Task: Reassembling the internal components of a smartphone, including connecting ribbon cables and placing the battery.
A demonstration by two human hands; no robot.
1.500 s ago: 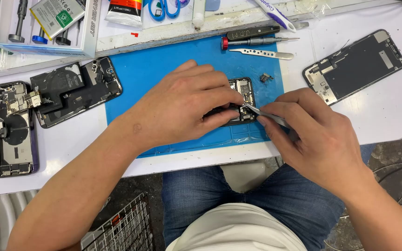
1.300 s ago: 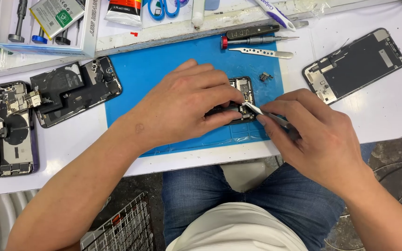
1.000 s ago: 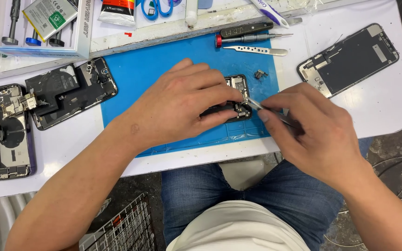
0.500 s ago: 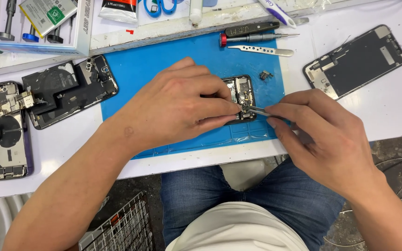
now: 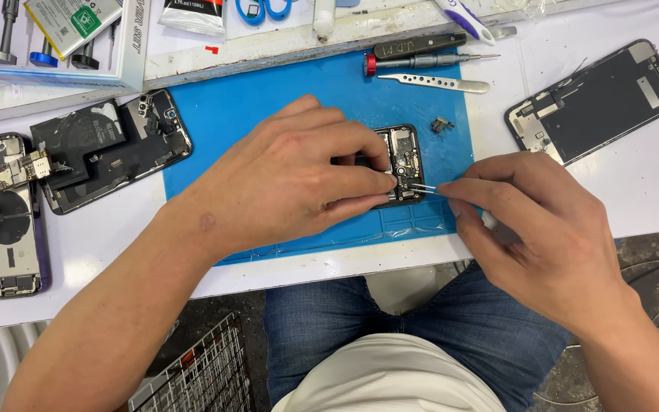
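Left hand [image 5: 299, 179] clamps the opened phone chassis [image 5: 400, 164] flat on the blue mat [image 5: 268, 107] to steady it – right hand [image 5: 543, 229], just right of the chassis, pinches fine tweezers [image 5: 425, 188], tips at its lower edge.

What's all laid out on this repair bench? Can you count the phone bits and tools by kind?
Opened phone bodies: 3
Detached screens: 1
Tweezers: 2
Screwdrivers: 1
Scissors: 1
Total: 8
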